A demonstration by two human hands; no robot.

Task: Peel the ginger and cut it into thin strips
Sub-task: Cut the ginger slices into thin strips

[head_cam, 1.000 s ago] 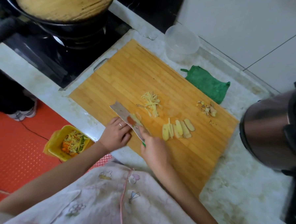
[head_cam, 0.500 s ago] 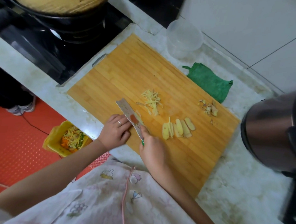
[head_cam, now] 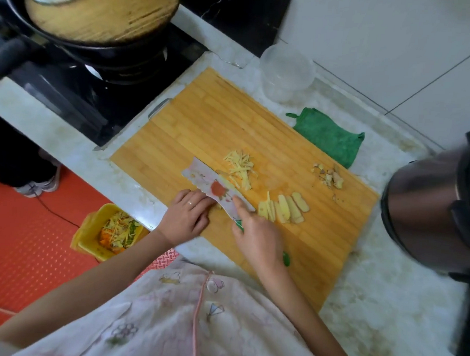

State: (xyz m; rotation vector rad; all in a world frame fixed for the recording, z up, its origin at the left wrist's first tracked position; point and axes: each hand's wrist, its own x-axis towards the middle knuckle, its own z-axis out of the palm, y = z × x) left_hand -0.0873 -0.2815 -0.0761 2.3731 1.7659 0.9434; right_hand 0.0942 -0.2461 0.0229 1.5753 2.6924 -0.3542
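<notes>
clenched around the green handle of the knife (head_cam: 214,189), the right hand (head_cam: 258,239) is seen with its forefinger laid along the patterned blade, presumably so that the edge can be steered closely. the blade is held over the near left part of the cutting board (head_cam: 204,121), its tip pointing far and left. the left hand (head_cam: 186,219) is set just left of the blade, fingers bent and their ends touching it. such a claw is judged to be meant for pinning ginger and guiding the cut, but whatever lies beneath the fingertips is hidden, so it cannot be told whether anything is grasped.

the ginger is found on the board in three lots. a heap of thin strips (head_cam: 240,167) lies just beyond the blade. a fanned row of slices (head_cam: 284,207) lies just right of it, apparently queued for cutting. peel scraps (head_cam: 328,177) are kept well apart at the far right, probably away from the clean pieces. peeling is judged done, the strip cutting partly done.

the board is laid on a pale marbled counter (head_cam: 385,308). a green cloth (head_cam: 328,139) and a clear tub (head_cam: 287,71) are placed past its far edge. a covered wok (head_cam: 101,10) is seen at the far left and a metal pot (head_cam: 430,215) at the right. on the red floor (head_cam: 21,234), near left, a yellow bin (head_cam: 86,232) of scraps is seen.
</notes>
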